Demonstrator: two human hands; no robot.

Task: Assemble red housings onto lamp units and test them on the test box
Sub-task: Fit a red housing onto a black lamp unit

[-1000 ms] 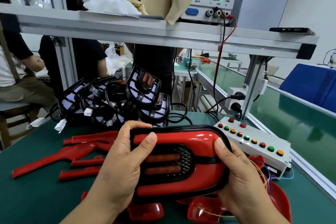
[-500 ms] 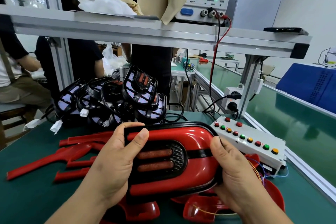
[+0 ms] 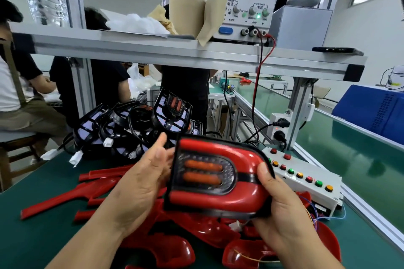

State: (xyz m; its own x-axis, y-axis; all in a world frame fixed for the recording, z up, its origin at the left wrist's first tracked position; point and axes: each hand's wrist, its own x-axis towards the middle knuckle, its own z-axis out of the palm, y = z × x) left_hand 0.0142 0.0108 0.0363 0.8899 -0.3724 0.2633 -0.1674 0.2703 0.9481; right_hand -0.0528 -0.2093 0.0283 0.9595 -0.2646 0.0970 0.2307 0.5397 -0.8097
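Note:
I hold a lamp unit with a red housing (image 3: 216, 197) fitted on it, face up above the green bench, its two orange light bars in a dark oval centre. My right hand (image 3: 282, 207) grips its right end, thumb on the front. My left hand (image 3: 142, 183) touches its left edge with the fingers loosened and spread, the thumb lifted off. The white test box (image 3: 306, 178) with red, green and orange buttons lies just right of the lamp. Loose red housings (image 3: 175, 244) lie below my hands. A pile of black lamp units (image 3: 131, 129) with cables sits behind.
Red strip-shaped parts (image 3: 65, 194) lie on the bench (image 3: 32, 236) at left. A power supply (image 3: 247, 2) reading 0.000 and 12.00 stands on the metal shelf (image 3: 196, 54) overhead, red lead running down. A green conveyor (image 3: 349, 159) runs at right. People sit and stand behind.
The lamp has tilted and shifted right and up. My left hand has loosened from a full grip, thumb off the front. The view has tipped upward, showing the power supply display.

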